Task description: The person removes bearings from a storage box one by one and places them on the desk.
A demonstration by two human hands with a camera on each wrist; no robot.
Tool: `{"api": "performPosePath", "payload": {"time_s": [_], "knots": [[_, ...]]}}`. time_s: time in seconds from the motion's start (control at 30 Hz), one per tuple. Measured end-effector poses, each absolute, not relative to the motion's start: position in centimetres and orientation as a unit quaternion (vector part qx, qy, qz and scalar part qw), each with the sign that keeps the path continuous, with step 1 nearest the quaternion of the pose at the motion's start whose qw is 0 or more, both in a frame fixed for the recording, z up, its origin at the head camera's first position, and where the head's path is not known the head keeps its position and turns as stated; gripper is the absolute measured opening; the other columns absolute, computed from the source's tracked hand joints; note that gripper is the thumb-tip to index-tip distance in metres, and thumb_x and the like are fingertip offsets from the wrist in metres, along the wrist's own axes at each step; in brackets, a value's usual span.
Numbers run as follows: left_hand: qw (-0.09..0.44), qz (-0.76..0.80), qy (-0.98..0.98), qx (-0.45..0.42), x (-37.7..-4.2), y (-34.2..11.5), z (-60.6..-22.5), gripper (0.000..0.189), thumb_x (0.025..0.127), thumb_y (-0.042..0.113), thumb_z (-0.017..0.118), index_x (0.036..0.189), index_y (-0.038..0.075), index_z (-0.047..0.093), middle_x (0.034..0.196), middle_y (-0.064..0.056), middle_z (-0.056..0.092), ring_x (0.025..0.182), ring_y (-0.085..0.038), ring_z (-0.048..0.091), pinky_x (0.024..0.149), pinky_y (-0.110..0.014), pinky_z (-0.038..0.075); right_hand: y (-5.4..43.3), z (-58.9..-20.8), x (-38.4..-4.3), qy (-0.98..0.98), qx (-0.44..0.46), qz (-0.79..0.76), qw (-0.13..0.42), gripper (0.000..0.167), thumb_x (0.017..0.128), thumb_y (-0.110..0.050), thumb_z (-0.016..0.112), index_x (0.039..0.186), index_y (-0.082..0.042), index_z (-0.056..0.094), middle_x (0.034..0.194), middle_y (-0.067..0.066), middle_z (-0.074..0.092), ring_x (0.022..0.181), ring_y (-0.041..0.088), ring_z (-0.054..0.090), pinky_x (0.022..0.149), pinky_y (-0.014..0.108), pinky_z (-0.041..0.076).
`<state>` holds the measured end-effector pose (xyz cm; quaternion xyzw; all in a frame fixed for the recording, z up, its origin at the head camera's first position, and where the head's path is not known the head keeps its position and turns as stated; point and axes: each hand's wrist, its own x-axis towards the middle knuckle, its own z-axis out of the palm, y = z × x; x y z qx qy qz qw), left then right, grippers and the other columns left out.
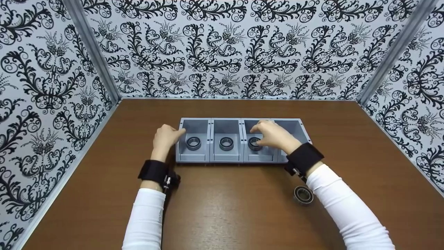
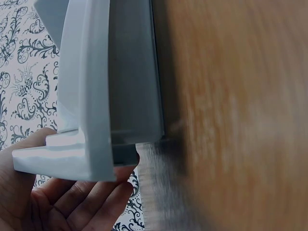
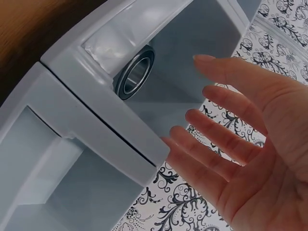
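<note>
A row of grey bins stands on the table, its compartments side by side. A ball bearing lies in the leftmost compartment, another bearing in the second, and a third bearing in the third. My left hand grips the outer left wall of the row, thumb over the rim and fingers outside. Above the third compartment hovers my right hand, fingers loosely spread and apart from the bearing below. It partly hides the rightmost compartment, so its contents cannot be told.
Another bearing lies on the brown wooden table, beside the right forearm. Patterned wall panels with grey metal corner posts enclose the table at the back and sides. Both wrists wear black straps.
</note>
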<state>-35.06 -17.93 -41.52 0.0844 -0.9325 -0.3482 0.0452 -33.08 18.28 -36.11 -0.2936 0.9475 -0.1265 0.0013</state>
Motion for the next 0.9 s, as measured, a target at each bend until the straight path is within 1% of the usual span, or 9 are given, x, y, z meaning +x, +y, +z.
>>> {"api": "performPosePath", "payload": {"time_s": [0.1,0.23,0.43,0.67,0.77,0.9], "knots": [[0.045,-0.347,-0.933,0.085,-35.0,-17.9,-41.5,0.05,0.094,0.047,0.071,0.057,0.016,0.058,0.066,0.0,0.057,0.07,-0.024,0.055,0.059,-0.035,0.04,18.1,-36.3,-33.3,0.948,-0.295,-0.118,0.003,0.042,0.085,-0.005,0.08,0.124,0.007,0.07,0.124,0.023,0.069,0.119,0.04,0.061,0.11,0.056,0.041],[0.049,-0.347,-0.933,0.085,-35.0,-17.9,-41.5,0.047,0.094,0.047,0.071,0.061,0.014,0.064,0.074,-0.004,0.064,0.072,-0.025,0.058,0.06,-0.035,0.042,17.9,-36.7,-33.6,0.948,-0.297,-0.113,0.006,0.045,0.083,-0.005,0.081,0.125,0.007,0.069,0.123,0.024,0.068,0.118,0.04,0.063,0.107,0.053,0.046],[0.052,-0.347,-0.933,0.084,-35.0,-17.9,-41.6,0.049,0.093,0.047,0.071,0.057,0.017,0.057,0.072,-0.004,0.063,0.072,-0.025,0.058,0.06,-0.035,0.041,17.8,-37.2,-34.0,0.949,-0.297,-0.107,0.009,0.046,0.082,-0.003,0.081,0.124,0.008,0.069,0.123,0.025,0.068,0.119,0.042,0.062,0.106,0.052,0.047],[0.051,-0.349,-0.932,0.083,-34.9,-17.9,-41.7,0.049,0.093,0.047,0.071,0.056,0.018,0.056,0.073,-0.004,0.063,0.073,-0.026,0.058,0.06,-0.035,0.041,17.4,-37.9,-34.5,0.951,-0.296,-0.094,0.008,0.045,0.079,-0.002,0.081,0.122,0.008,0.07,0.12,0.025,0.069,0.116,0.044,0.063,0.103,0.053,0.049],[0.05,-0.348,-0.933,0.082,-35.0,-17.9,-41.6,0.051,0.093,0.048,0.07,0.054,0.019,0.053,0.069,-0.003,0.061,0.072,-0.025,0.058,0.059,-0.035,0.04,17.3,-38.1,-34.6,0.953,-0.289,-0.094,0.009,0.045,0.078,-0.001,0.08,0.121,0.008,0.07,0.119,0.026,0.069,0.115,0.045,0.064,0.101,0.054,0.05],[0.051,-0.347,-0.933,0.084,-35.0,-17.9,-41.5,0.05,0.092,0.048,0.07,0.054,0.019,0.054,0.07,-0.003,0.062,0.072,-0.025,0.058,0.059,-0.035,0.04,17.3,-38.4,-34.7,0.954,-0.283,-0.098,0.007,0.044,0.076,-0.001,0.078,0.118,0.008,0.071,0.116,0.026,0.069,0.112,0.045,0.064,0.099,0.055,0.051]]}}
